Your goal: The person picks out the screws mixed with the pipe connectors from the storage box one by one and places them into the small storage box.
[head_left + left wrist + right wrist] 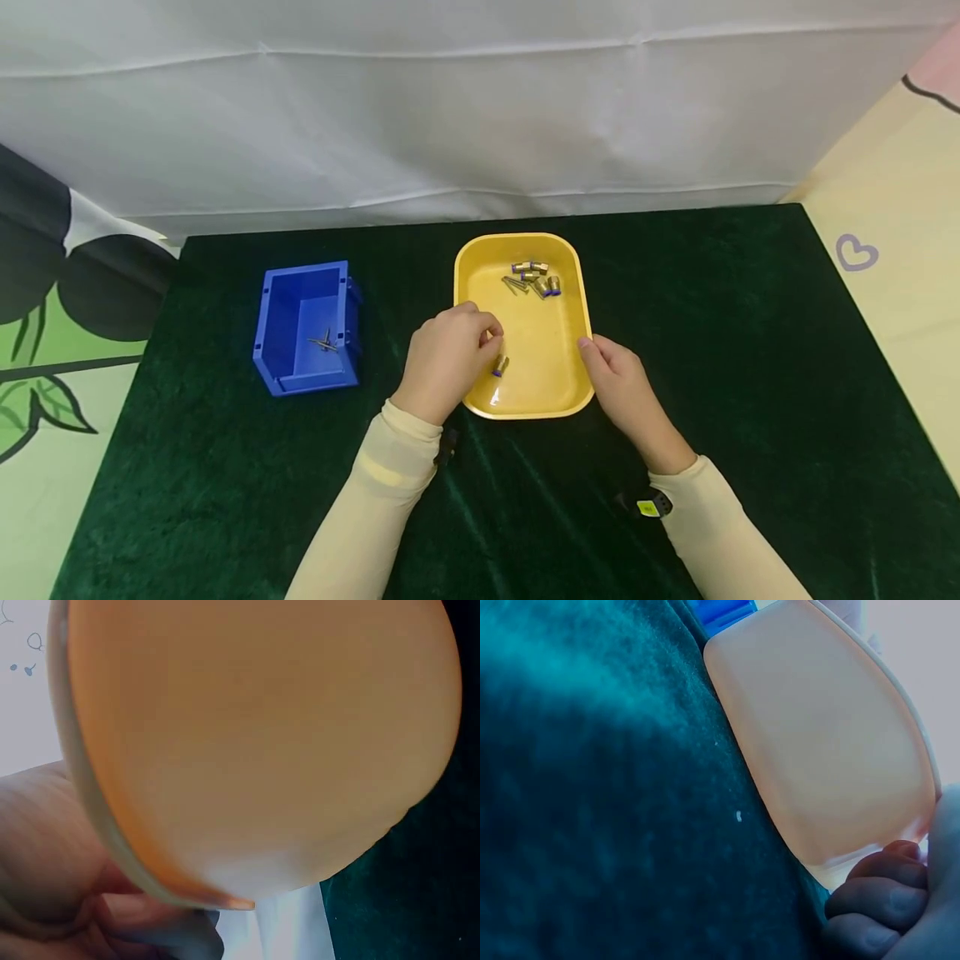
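Observation:
A yellow plastic tray (540,367) lies on the dark green cloth. My right hand (618,383) grips its right side, thumb over the rim; in the right wrist view the curled fingers (881,896) press against the tray's outer wall. My left hand (453,358) reaches over the left rim with fingers bent and fingertips close together; I cannot tell whether they pinch something small. Just below those fingertips lies one brass push-in fitting (501,365) with a blue collar. Several similar fittings (551,286) and a few screws (514,285) lie together near the tray's far end.
Left of the tray stands a blue open-front bin (313,383) with a few screws (324,342) inside. Green velvet cloth (712,292) covers the table. A white curtain (450,125) hangs behind its far edge.

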`<state>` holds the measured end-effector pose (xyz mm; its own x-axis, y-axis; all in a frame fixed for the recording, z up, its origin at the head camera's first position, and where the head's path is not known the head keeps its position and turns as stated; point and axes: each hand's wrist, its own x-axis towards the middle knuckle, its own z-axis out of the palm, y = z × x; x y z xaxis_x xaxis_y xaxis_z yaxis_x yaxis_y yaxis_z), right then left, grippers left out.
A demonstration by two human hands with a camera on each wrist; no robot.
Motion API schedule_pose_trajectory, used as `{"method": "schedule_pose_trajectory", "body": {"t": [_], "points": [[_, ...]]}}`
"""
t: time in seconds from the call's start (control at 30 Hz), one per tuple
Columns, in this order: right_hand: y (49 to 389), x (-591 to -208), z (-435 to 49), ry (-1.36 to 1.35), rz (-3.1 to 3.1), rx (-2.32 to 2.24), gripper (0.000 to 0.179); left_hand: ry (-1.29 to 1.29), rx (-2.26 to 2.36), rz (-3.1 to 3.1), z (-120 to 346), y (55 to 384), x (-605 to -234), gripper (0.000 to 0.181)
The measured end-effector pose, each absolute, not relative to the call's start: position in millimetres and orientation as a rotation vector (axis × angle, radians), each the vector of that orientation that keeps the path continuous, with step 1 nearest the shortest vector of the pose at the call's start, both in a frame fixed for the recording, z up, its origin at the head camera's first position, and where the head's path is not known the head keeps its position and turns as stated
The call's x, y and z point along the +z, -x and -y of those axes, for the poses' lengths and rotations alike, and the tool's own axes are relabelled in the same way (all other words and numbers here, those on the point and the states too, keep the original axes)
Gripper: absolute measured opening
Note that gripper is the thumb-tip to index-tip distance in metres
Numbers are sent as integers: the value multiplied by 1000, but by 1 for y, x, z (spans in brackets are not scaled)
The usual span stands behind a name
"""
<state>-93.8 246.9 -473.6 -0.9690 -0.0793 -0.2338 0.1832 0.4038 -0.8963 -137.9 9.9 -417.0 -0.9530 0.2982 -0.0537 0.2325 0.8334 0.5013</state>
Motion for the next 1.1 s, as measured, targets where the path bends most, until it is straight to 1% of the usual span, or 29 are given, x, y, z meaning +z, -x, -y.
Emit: {"method": "schedule_pose_trajectory", "body": {"t": [0.3, 0.73, 1.1], "points": [[92, -474, -246, -105, -2426, -1577, 50, -426, 716, -2879, -12, 135, -421, 12], [91, -477, -245, -107, -2414, -1596, 49, -465, 748, -2879, -10, 135, -424, 20], [94, -473, -247, -79, -2414, -1613, 51, -521, 723, -2943, -13, 137, -428, 21]]}}
